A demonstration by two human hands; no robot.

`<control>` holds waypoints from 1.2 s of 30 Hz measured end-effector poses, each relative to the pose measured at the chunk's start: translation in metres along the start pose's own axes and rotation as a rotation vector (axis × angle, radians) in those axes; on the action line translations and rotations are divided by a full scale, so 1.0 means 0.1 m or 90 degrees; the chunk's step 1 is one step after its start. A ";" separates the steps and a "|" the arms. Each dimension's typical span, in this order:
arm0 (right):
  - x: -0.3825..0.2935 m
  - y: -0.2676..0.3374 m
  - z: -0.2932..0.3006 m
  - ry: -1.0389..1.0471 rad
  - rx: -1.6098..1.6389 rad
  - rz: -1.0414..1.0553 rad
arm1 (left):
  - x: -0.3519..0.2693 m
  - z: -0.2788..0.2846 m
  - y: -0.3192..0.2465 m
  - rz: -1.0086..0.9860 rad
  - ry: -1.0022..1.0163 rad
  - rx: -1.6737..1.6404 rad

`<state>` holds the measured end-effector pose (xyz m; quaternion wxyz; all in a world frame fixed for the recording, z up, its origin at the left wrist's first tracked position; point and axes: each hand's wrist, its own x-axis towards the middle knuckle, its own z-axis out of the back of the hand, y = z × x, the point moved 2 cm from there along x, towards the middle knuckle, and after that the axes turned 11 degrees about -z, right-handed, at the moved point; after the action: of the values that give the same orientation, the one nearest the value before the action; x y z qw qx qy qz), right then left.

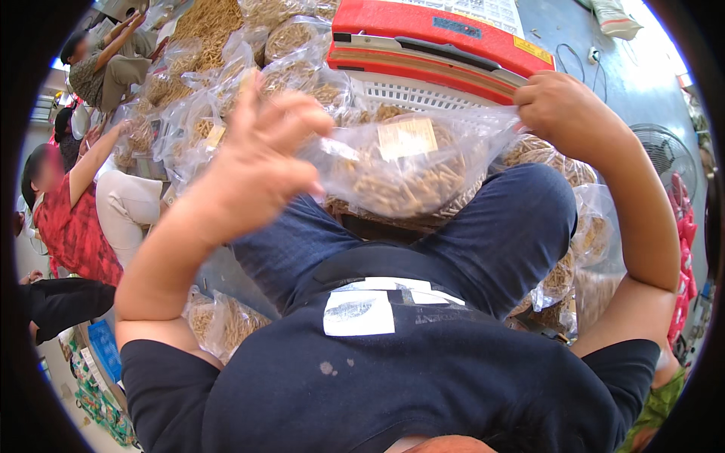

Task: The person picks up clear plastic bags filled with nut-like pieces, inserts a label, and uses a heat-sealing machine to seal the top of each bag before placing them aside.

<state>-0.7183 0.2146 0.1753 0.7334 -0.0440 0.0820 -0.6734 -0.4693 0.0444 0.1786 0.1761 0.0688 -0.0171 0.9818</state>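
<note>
A clear plastic bag (409, 175) of short tan stick-like pieces hangs above my lap, between my knees. It bears a pale paper label (408, 139) with writing. My right hand (552, 107) pinches the gathered right end of the bag, close to the right end of a red bag heat sealer (442, 45). To the left, my left hand (266, 153) is blurred, its fingers spread apart near the bag's left end with nothing seen in them. The sealer has a long black handle (447, 54) along its front and sits over a white plastic crate (419, 95).
Filled clear bags (291, 42) crowd the far left, beside a loose heap of tan pieces (209, 28). More bags (592, 226) lie by my right knee. A floor fan (662, 150) stands at right, near a black cable (572, 59). Several people sit along the left.
</note>
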 end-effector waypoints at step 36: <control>-0.32 -0.07 -0.77 -0.142 0.844 -0.467 | -0.26 -1.11 1.09 0.408 -0.524 -0.938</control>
<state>-0.7413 0.2497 0.1030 0.3397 0.3132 -0.4333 -0.7738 -0.4975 -0.0599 0.0645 -0.1267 0.2767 -0.7216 0.6218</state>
